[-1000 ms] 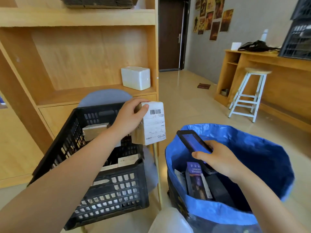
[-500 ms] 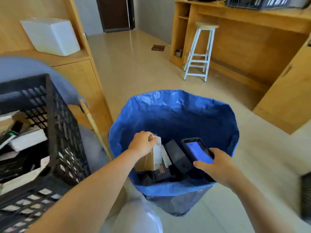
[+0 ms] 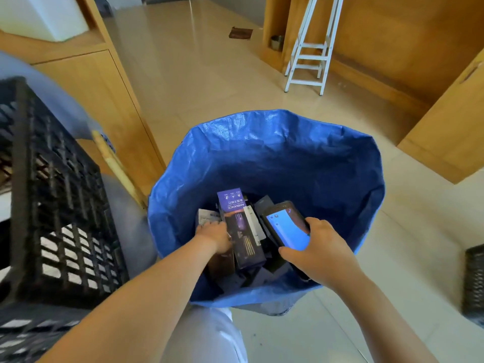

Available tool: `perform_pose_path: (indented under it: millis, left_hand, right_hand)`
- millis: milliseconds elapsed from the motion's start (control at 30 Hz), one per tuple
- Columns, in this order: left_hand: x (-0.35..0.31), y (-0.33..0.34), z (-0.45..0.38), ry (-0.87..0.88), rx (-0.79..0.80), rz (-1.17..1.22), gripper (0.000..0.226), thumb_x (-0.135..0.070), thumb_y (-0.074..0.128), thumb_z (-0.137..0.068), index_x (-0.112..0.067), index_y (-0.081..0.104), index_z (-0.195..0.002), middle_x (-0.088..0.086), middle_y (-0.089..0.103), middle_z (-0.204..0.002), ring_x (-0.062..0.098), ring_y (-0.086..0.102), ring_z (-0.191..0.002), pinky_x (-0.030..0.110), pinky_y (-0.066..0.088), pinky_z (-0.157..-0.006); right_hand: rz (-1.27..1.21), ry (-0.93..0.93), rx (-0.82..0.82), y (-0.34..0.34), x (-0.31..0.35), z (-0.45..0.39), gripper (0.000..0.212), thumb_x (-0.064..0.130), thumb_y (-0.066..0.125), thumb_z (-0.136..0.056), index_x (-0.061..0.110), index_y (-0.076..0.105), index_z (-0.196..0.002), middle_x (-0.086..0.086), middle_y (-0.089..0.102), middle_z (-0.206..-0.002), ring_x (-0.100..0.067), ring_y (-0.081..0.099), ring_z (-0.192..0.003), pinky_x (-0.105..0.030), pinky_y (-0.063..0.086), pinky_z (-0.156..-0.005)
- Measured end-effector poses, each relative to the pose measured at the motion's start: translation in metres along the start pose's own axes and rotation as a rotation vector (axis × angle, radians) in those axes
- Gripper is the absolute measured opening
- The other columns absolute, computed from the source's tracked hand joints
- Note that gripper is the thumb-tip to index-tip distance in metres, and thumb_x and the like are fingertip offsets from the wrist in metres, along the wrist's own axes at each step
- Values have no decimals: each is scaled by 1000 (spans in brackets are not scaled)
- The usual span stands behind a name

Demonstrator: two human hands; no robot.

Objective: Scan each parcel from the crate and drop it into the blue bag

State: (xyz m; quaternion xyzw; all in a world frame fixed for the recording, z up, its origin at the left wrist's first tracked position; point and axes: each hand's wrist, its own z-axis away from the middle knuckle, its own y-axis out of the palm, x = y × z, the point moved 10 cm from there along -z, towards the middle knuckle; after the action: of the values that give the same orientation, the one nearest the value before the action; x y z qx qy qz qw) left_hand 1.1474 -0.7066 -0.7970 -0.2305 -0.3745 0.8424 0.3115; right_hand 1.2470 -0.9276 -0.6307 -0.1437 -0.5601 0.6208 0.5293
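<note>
the left hand (image 3: 213, 235) was down inside the blue bag (image 3: 275, 153), knuckles up among the boxes at the near left of the pile; its fingers were hidden beneath the back of the hand, so whether it held a parcel or had let go could not be told. the white-labelled parcel (image 3: 207, 217) lay just beyond that hand, touching it or nearly so, beside a purple "ambiance" box (image 3: 241, 229) standing tilted in the pile. the right hand (image 3: 318, 254) gripped a handheld scanner (image 3: 285, 226), blue screen up, over the near right of the bag.

risks noted, as judgement only: the scanner was held directly above the open bag, and a slack grip could drop it in with the parcels. the tilted purple box could topple onto the left hand as it withdrew. the bag wall near the rim looked soft; a forearm dragging on it could fold it inward. the black crate (image 3: 52, 205) stood close on the left, its contents blurred, so the count of parcels remaining could not be confirmed.
</note>
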Motion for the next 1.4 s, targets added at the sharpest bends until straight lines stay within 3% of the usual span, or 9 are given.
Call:
perform_pose_path:
  millis: [100, 200, 467, 700, 833, 967, 1100, 1233, 1400]
  left_hand:
    - [-2, -26, 18, 71, -81, 45, 48, -47, 54, -89, -27, 50, -133, 6, 54, -136, 30, 49, -124, 43, 43, -101]
    - [-1, -56, 52, 110, -123, 102, 45, -41, 53, -93, -23, 50, -134, 6, 52, -131, 30, 48, -121, 37, 44, -91]
    - [48, -153, 179, 141, -535, 170, 43, -33, 54, -95, -19, 52, -136, 2, 52, -140, 25, 46, -130, 39, 39, -105]
    - [112, -215, 306, 129, -812, 294, 33, -30, 53, -94, -23, 59, -126, -3, 57, -131, 20, 52, -122, 39, 43, -103]
    - [178, -234, 365, 74, -928, 339, 32, -29, 54, -95, -23, 60, -126, -4, 58, -129, 17, 54, -118, 35, 45, -100]
    - [272, -224, 380, -112, -907, 380, 34, -28, 55, -95, -21, 58, -128, -1, 56, -133, 19, 52, -121, 33, 43, -100]
    - [362, -186, 351, -284, -722, 392, 37, -29, 63, -90, -14, 56, -123, 9, 62, -121, 21, 56, -96, 31, 45, -78]
    - [430, -146, 301, -475, -432, 267, 63, -44, 66, -83, -13, 42, -133, 11, 55, -124, 29, 56, -108, 42, 51, -92]
    - [487, -143, 237, -547, -455, 289, 81, -45, 74, -77, -13, 32, -139, 14, 47, -133, 33, 50, -120, 45, 47, -99]
  right_hand:
    - [-8, -7, -3, 1, 3, 5, 70, 58, 72, -71, 21, 49, -125, 6, 49, -107, -16, 57, -87, -33, 51, -76]
    - [-28, -36, -23, -3, 11, 16, 61, 55, 74, -71, 21, 50, -117, 6, 50, -104, -11, 56, -82, -31, 49, -71]
    - [-83, -181, -70, -17, 64, 59, 46, 51, 76, -71, 22, 53, -98, 3, 54, -96, -9, 56, -72, -26, 39, -55]
    - [-180, -404, -64, -25, 174, 117, 35, 41, 80, -71, 21, 58, -89, 4, 64, -83, -15, 64, -69, -29, 45, -53]
    - [-187, -519, -43, -20, 240, 148, 36, 42, 77, -73, 21, 59, -94, 3, 63, -88, -15, 64, -75, -30, 50, -58]
    - [-191, -641, -26, -8, 302, 168, 36, 43, 77, -74, 19, 59, -94, 4, 63, -85, -11, 61, -73, -28, 44, -56]
    - [-174, -733, -4, 17, 362, 170, 41, 49, 77, -70, 20, 59, -93, 2, 63, -88, -13, 60, -76, -29, 44, -57]
    - [-165, -795, 26, 42, 412, 150, 44, 51, 76, -68, 24, 56, -97, 3, 61, -91, -14, 60, -77, -31, 47, -59]
    - [-163, -829, 33, 64, 459, 109, 44, 52, 76, -70, 27, 53, -97, 10, 55, -89, -6, 55, -77, -25, 39, -56]
